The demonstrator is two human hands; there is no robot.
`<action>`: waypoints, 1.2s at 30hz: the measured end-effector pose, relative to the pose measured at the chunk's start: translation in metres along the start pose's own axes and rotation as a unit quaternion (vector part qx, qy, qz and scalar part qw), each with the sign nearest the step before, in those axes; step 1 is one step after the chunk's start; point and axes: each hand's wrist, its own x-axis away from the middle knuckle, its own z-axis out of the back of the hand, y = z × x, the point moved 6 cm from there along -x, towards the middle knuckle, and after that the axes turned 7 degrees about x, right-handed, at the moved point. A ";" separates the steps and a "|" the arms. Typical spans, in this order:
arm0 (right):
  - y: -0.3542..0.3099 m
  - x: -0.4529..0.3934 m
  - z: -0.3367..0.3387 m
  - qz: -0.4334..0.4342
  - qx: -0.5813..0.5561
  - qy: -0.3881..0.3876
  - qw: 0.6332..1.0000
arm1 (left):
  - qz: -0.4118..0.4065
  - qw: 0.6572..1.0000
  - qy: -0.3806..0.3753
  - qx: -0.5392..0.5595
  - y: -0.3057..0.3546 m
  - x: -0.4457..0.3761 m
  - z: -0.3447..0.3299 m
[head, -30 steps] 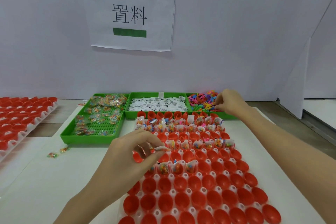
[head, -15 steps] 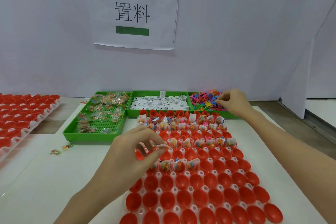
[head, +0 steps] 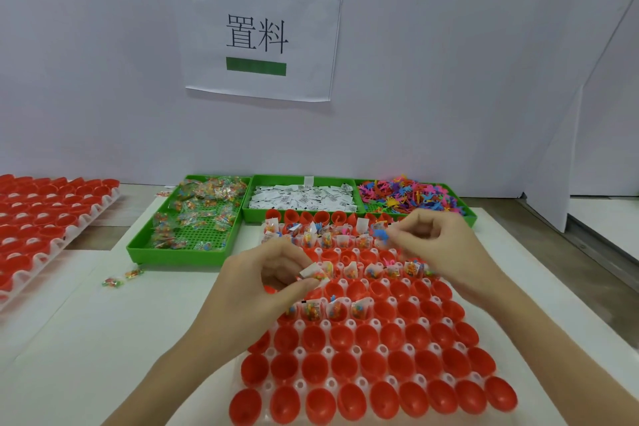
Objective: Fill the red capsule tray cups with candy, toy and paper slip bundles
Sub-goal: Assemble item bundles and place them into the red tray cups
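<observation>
You have bright, even, soft light from above; shadows beneath your fingers (head: 308, 284) stay faint. The glossy red plastic capsule cups (head: 377, 361) below them show small glare spots. Your right hand (head: 436, 245) looks slightly motion-blurred, and wide-angle distortion bends the frame edges.

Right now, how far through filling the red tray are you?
The far rows of the red capsule tray hold bundles, with four more in the next row. The left hand pinches a slip and candy; the right hand brings a blue toy. The near rows are empty.
</observation>
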 end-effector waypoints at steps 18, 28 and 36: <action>-0.028 0.055 -0.055 0.112 0.033 -0.025 0.993 | 0.029 0.995 -0.085 0.039 0.001 0.006 -0.021; -0.031 0.061 -0.055 0.090 -0.051 -0.063 0.993 | 0.049 0.993 -0.061 0.093 -0.006 0.006 -0.026; -0.034 0.062 -0.045 0.117 -0.051 -0.077 0.989 | 0.010 0.997 -0.040 0.060 -0.002 0.008 -0.038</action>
